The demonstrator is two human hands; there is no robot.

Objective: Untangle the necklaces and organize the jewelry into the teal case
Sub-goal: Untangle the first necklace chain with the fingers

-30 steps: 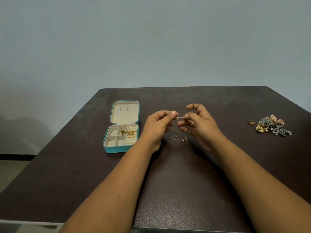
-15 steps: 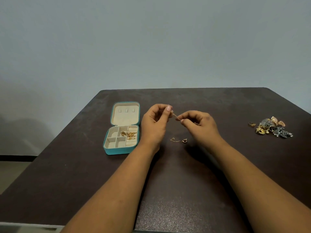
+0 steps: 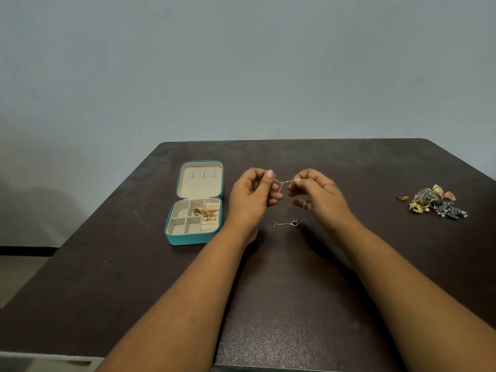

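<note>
A thin gold chain [image 3: 282, 182] is pinched taut above the dark worktop [image 3: 295, 291] between the left hand [image 3: 251, 200] and right hand [image 3: 318, 196], each grip closed on one end. The open teal case [image 3: 193, 202] lies to the left, a jewelry pile [image 3: 436, 202] far right.

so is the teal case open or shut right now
Open. The teal case has its lid folded back flat on the table, so the cream divided tray shows, with gold jewelry lying in an upper compartment.

Dim, flat light; soft shadows, wide-angle bending at edges.
</note>
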